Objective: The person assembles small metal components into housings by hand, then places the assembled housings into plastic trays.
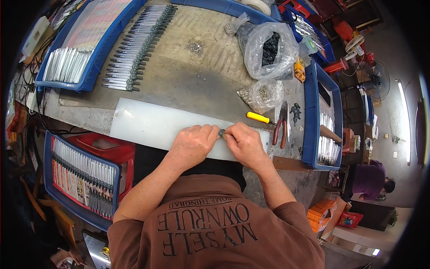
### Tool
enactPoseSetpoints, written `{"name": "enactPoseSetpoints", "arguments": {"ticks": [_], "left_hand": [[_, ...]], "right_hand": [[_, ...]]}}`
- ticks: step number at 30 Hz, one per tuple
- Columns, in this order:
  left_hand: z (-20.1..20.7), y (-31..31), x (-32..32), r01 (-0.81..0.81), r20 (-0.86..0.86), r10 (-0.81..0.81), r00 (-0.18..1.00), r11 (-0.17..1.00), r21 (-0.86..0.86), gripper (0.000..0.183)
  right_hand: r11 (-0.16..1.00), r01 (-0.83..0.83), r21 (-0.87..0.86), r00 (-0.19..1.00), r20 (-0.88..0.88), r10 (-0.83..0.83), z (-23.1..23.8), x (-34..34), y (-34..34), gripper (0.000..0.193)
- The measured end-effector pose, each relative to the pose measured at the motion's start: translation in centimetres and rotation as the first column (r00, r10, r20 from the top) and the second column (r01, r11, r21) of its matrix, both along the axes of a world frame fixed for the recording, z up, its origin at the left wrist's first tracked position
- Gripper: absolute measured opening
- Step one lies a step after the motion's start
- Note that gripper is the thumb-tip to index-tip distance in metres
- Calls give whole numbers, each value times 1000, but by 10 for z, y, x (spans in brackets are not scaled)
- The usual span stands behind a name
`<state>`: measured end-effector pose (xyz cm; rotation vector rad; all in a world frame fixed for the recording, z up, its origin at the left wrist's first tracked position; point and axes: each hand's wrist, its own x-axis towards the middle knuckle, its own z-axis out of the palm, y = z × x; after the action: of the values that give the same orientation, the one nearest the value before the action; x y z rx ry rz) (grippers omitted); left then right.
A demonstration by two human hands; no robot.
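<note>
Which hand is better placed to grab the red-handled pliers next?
Likely the right hand: it is nearer the red-handled pliers; the left hand sits farther off. Both hold a small dark part.

L head cam, fisheye, looks dn on nearby bench (174, 85).

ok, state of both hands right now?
Left hand: closed, fingertips pinched at a small dark grey piece.
Right hand: closed, fingertips pinched at the same piece; exact grip partly hidden.

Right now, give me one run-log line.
left hand: pinching small dark part | right hand: same part | white board: beneath both
</note>
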<state>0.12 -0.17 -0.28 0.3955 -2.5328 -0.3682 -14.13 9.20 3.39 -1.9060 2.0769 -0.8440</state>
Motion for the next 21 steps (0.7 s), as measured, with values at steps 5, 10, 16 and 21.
{"name": "enactPoseSetpoints", "arguments": {"ticks": [5, 10, 16, 21], "left_hand": [[-1, -2, -1, -3, -10, 3, 1000, 1000, 15, 21], [0, -2, -2, -5, -48, 6, 999, 1000, 3, 16], [2, 0, 0, 9, -41, -8, 999, 1000, 29, 21], [9, -4, 3, 31, -28, -30, 999, 999, 26, 16]], "right_hand": [[1000, 2, 24, 1000, 22, -3, -1, -5, 0, 12], [995, 14, 99, 991, 129, -27, 2, -12, 5, 18], [1000, -12, -25, 993, 119, 15, 0, -10, 2, 18], [996, -40, 81, 960, 280, 16, -3, -5, -4, 16]]}}
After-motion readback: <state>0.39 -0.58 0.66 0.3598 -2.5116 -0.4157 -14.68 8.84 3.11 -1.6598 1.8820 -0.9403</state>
